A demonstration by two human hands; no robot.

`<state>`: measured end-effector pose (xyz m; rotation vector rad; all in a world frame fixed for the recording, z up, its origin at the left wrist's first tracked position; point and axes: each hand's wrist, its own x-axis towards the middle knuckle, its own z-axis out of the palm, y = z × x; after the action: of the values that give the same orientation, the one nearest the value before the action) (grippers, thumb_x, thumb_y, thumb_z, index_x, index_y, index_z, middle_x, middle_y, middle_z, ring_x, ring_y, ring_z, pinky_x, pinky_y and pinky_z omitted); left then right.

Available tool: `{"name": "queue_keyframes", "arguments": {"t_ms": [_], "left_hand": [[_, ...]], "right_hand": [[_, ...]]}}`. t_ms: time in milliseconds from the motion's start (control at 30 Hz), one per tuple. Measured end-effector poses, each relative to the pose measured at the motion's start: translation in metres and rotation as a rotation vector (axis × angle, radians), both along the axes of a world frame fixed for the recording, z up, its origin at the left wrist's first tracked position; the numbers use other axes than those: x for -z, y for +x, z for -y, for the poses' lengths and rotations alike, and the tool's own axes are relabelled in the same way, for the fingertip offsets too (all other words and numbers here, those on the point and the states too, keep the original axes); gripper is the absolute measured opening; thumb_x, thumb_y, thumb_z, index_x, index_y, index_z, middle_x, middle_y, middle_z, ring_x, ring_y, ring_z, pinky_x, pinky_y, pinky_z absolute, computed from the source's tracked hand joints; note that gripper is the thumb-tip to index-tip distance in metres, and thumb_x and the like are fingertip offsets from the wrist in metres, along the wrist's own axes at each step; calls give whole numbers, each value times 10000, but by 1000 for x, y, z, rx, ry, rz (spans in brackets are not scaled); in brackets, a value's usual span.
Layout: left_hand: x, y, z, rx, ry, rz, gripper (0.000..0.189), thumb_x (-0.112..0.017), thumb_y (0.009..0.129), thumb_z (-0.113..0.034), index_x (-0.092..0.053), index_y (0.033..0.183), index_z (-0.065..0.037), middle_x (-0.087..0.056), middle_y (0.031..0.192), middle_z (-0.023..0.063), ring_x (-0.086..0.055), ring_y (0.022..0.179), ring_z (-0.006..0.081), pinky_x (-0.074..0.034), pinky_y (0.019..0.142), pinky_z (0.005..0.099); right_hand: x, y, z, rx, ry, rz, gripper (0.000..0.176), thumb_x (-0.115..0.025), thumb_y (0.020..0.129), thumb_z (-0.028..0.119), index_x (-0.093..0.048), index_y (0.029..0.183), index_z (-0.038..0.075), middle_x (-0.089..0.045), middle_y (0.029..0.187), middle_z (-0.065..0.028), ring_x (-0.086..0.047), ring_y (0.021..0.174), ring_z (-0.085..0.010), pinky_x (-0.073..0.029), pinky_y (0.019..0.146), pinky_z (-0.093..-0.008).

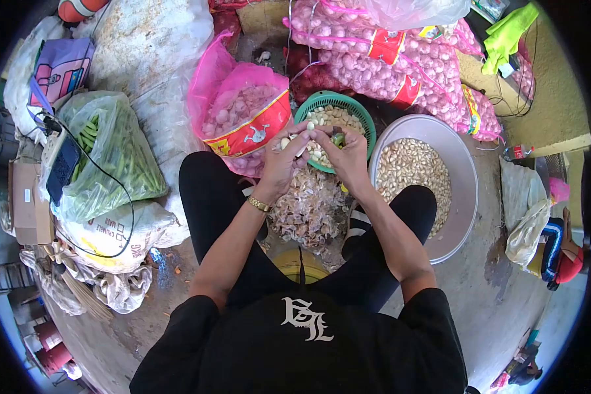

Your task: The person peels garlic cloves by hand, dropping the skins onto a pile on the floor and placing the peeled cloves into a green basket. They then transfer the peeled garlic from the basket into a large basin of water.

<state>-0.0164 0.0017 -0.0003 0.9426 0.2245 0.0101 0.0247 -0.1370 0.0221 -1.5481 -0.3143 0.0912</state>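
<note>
Both my hands meet over the green basket (367, 121), which holds peeled garlic cloves (338, 117). My left hand (283, 161), with a gold band at its wrist, is closed with pale garlic cloves in its fingers. My right hand (348, 157) is closed too, its thumb and fingertips at a clove between the hands; something small and green shows by its fingers. Below the hands lies a heap of garlic skins (308, 210). At the right, a large pale basin (463, 197) holds many unpeeled cloves (413, 171).
An open pink mesh bag of garlic (243, 115) stands left of the basket. Full garlic sacks (361, 65) are stacked behind. Green vegetables in a plastic bag (114, 157) lie at the left. People are partly visible at the far right edge.
</note>
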Motion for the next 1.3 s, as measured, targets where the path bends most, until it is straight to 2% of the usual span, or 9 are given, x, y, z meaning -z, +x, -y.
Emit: {"name": "queue_keyframes", "arguments": {"t_ms": [67, 167, 300, 533, 633, 733, 800, 1000, 1300], "left_hand": [[1, 2, 2, -7, -65, -27, 332, -624, 943, -158, -581, 1248, -36, -600, 858, -21, -539, 639, 44, -373, 486, 160], [0, 7, 0, 84, -219, 13, 353, -552, 985, -195, -499, 1287, -20, -637, 1024, 62, -541, 651, 58, -398, 480, 168], [2, 10, 0, 157, -339, 11, 333, -523, 1001, -234, -505, 1258, -23, -598, 971, 31, -526, 654, 64, -376, 478, 151], [-5, 11, 2, 257, -236, 14, 263, -543, 990, -233, -538, 1167, -38, -584, 944, 20, -498, 641, 60, -351, 463, 148], [-13, 10, 6, 235, -180, -34, 243, -564, 975, -225, -539, 1137, -45, -585, 942, 27, -491, 638, 60, -342, 458, 146], [-8, 10, 3, 221, -217, -28, 254, -575, 966, -212, -529, 1150, -43, -590, 948, 42, -489, 635, 62, -343, 456, 146], [-7, 10, -1, 260, -229, -59, 259, -571, 968, -210, -519, 1158, -41, -594, 944, 55, -488, 627, 64, -347, 456, 147], [-2, 5, -10, 380, -201, -96, 273, -584, 963, -223, -526, 1147, -31, -596, 917, 55, -493, 610, 58, -358, 450, 156], [-8, 2, -17, 407, -105, -179, 316, -626, 940, -248, -566, 1118, 6, -600, 865, 54, -495, 567, 40, -373, 446, 159]], "right_hand": [[-1, 5, -2, 28, -41, 31, 153, -724, 851, 112, -711, 917, -25, -703, 792, -45, -576, 691, -48, -472, 621, -225], [0, 4, -2, 70, -73, 141, 137, -731, 839, 103, -713, 893, -21, -706, 785, -54, -586, 694, -57, -477, 632, -230], [0, 6, 5, -2, -7, 122, 140, -732, 838, 97, -707, 931, -5, -696, 821, -53, -591, 744, -76, -483, 690, -243], [-5, 10, 17, -11, -20, 85, 200, -702, 878, 142, -659, 1009, -4, -653, 876, -49, -566, 812, -97, -470, 736, -257], [-4, 17, 25, 61, -160, 182, 197, -640, 930, 175, -619, 1018, -1, -639, 865, -54, -565, 814, -116, -465, 731, -276], [-1, 24, 36, -5, -52, -88, 202, -581, 966, 189, -587, 1035, 0, -619, 843, -73, -564, 798, -135, -461, 712, -299], [-4, 27, 41, -157, -265, 78, 192, -571, 963, 168, -594, 1015, -14, -617, 844, -115, -586, 785, -178, -463, 708, -325], [-10, 28, 43, -218, -404, 526, 263, -651, 909, 240, -611, 996, -5, -629, 849, -192, -632, 791, -339, -476, 691, -392], [-16, 23, 43, -290, -557, 480, 268, -642, 906, 303, -610, 979, 48, -623, 807, -196, -617, 759, -386, -472, 650, -430]]}}
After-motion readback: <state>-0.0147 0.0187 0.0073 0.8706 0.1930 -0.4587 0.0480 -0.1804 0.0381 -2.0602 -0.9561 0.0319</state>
